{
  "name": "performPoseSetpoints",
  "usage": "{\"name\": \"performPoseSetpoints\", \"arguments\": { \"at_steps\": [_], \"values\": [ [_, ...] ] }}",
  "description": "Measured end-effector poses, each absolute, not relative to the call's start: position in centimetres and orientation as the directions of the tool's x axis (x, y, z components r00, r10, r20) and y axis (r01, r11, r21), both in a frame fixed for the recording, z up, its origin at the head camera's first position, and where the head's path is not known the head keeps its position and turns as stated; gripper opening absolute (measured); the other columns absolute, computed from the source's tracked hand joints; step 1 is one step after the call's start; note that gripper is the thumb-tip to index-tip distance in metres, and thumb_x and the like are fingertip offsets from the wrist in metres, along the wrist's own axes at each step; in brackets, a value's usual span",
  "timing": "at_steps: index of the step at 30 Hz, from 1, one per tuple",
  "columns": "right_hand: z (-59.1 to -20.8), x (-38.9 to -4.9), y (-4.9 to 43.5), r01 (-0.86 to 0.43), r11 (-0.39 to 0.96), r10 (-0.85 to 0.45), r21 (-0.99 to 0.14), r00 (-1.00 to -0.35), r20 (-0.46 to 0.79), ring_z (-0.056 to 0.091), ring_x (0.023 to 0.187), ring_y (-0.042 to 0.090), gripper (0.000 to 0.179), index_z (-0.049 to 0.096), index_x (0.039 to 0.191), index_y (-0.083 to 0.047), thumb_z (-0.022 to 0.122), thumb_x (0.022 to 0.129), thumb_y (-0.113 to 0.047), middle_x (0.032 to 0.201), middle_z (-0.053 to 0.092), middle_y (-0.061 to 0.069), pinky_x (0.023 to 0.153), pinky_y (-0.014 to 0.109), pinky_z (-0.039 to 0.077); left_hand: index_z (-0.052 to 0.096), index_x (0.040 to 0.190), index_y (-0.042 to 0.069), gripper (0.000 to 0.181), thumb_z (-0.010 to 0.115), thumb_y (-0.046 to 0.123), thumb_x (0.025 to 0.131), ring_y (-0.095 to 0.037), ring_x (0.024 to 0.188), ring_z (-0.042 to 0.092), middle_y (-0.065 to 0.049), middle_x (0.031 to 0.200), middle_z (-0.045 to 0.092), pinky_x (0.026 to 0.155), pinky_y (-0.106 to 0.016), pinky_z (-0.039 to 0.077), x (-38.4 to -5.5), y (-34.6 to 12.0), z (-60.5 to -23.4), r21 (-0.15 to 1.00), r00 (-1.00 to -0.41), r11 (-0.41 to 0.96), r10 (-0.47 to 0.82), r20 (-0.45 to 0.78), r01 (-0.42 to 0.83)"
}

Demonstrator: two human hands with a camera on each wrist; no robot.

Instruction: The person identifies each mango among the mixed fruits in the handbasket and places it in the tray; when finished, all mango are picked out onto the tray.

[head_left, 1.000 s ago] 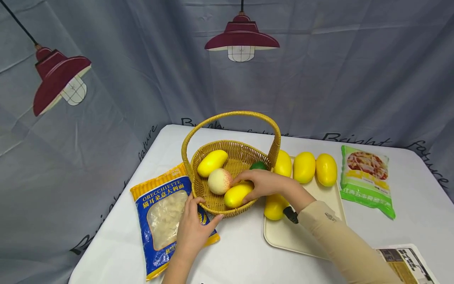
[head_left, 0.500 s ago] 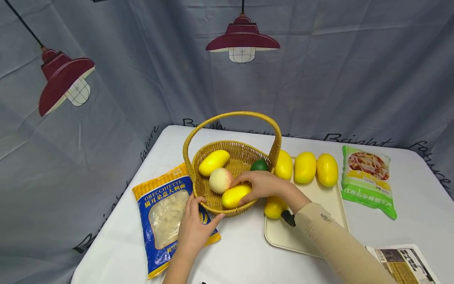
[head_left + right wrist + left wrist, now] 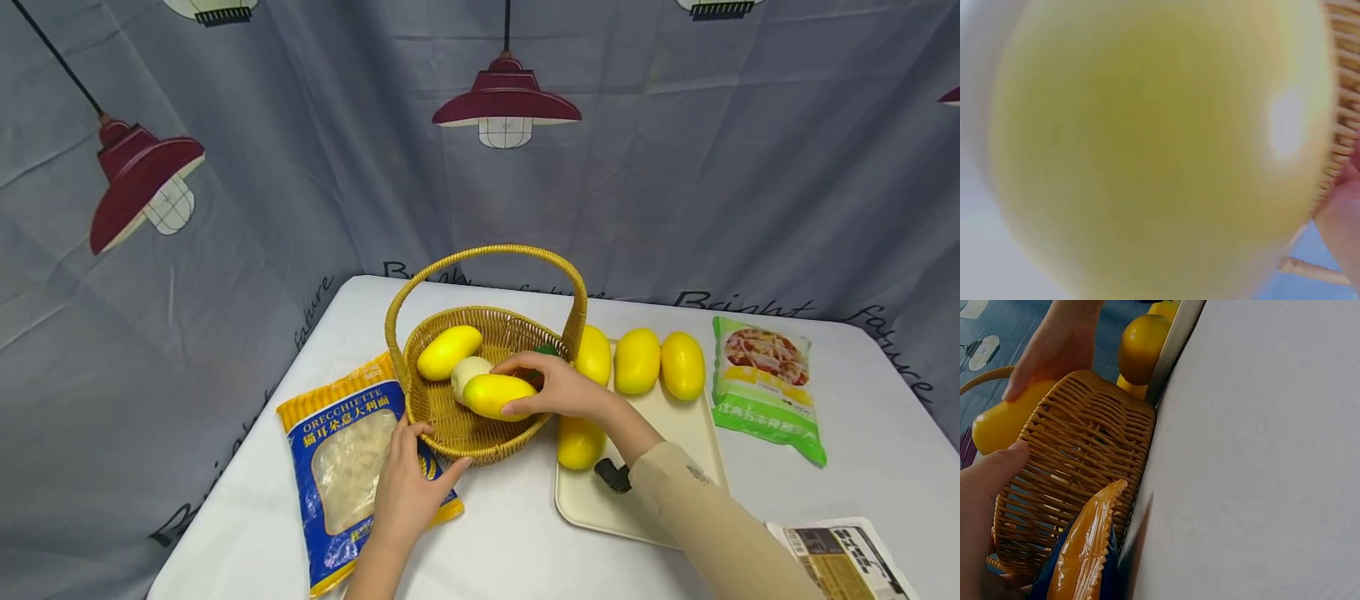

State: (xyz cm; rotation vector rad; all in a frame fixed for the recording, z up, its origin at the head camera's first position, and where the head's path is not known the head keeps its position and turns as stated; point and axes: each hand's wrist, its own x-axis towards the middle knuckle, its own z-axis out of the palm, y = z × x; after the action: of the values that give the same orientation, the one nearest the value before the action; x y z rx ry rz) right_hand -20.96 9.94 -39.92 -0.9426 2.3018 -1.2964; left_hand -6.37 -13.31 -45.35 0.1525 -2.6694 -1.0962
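My right hand (image 3: 558, 387) pinches a yellow mango (image 3: 495, 397) between thumb and fingers, over the inside of the wicker basket (image 3: 510, 323). In the left wrist view this mango (image 3: 1007, 422) shows above the basket's rim. My left hand (image 3: 411, 483) grips the basket's near left rim, its thumb on the wicker (image 3: 1085, 456). A second mango (image 3: 448, 352) lies at the basket's back left. Beside it is a pale peach (image 3: 467, 373), partly covered by the held mango. Something dark green (image 3: 547, 350) shows at the right inside wall, mostly behind my right hand.
A cream tray (image 3: 622, 517) with several yellow mangoes (image 3: 637, 361) stands right of the basket, under my right forearm. The blue orecchiette bag (image 3: 337, 492) lies left, its edge against the basket. Farther right are a green food packet (image 3: 768, 387) and a printed packet (image 3: 847, 554).
My right hand has taken the mango up from the basket's bottom, and it now overlaps the peach. The left hand keeps its grip on the rim. The head view has tilted slightly upward.
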Motion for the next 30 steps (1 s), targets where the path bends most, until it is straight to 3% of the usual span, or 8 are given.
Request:
{"name": "performPoseSetpoints", "arguments": {
  "at_steps": [8,16,20,23,30],
  "values": [
    [-37.5,-17.5,12.9,-0.416,0.362,-0.540,-0.834,-0.823,0.176,0.054,0.102,0.016,0.053,0.062,0.124,-0.025,0.083,0.076,-0.034,0.115,0.060,-0.007,0.084,0.042,0.050,0.045,0.122,0.014,0.066,0.071,0.058,0.079,-0.050,0.129,0.037,-0.027,0.149,0.028,0.095,-0.062,0.041,-6.3,-13.3,-45.3,0.700,-0.969,0.714,-0.189,0.158,-0.025],
    [-36.7,-13.5,18.9,-0.305,0.544,-0.266,-0.781,-0.946,0.184,0.053,0.101,0.018,0.050,0.060,0.128,-0.019,0.076,0.084,-0.034,0.121,0.060,-0.001,0.082,0.040,0.048,0.044,0.122,0.012,0.067,0.077,0.049,0.078,-0.047,0.135,0.031,-0.027,0.151,0.024,0.099,-0.061,0.038,-6.1,-13.8,-45.2,0.696,-0.967,0.718,-0.179,0.180,-0.003],
    [-37.8,-12.5,21.8,-0.150,0.649,-0.087,-0.746,-0.989,0.123,0.052,0.100,0.024,0.056,0.057,0.132,-0.012,0.070,0.087,-0.043,0.124,0.058,0.009,0.079,0.040,0.048,0.043,0.122,0.011,0.066,0.077,0.047,0.078,-0.048,0.134,0.031,-0.028,0.151,0.024,0.097,-0.062,0.039,-6.1,-14.0,-44.9,0.690,-0.968,0.724,-0.178,0.179,-0.006],
    [-38.7,-12.0,23.2,-0.034,0.695,0.011,-0.718,-0.998,0.058,0.051,0.104,0.032,0.066,0.055,0.134,-0.009,0.068,0.085,-0.052,0.127,0.055,0.016,0.081,0.047,0.046,0.043,0.122,0.011,0.067,0.077,0.048,0.078,-0.048,0.134,0.030,-0.028,0.151,0.024,0.096,-0.063,0.039,-6.2,-14.0,-44.8,0.690,-0.970,0.723,-0.176,0.170,-0.010],
    [-40.7,-11.7,24.6,0.102,0.760,0.094,-0.642,-0.995,-0.047,0.052,0.112,0.040,0.079,0.053,0.136,-0.008,0.063,0.081,-0.065,0.133,0.051,0.022,0.089,0.058,0.045,0.041,0.122,0.011,0.067,0.074,0.052,0.080,-0.049,0.134,0.029,-0.026,0.152,0.022,0.097,-0.064,0.038,-6.3,-13.6,-45.0,0.697,-0.975,0.717,-0.157,0.155,-0.004]
  ]
}}
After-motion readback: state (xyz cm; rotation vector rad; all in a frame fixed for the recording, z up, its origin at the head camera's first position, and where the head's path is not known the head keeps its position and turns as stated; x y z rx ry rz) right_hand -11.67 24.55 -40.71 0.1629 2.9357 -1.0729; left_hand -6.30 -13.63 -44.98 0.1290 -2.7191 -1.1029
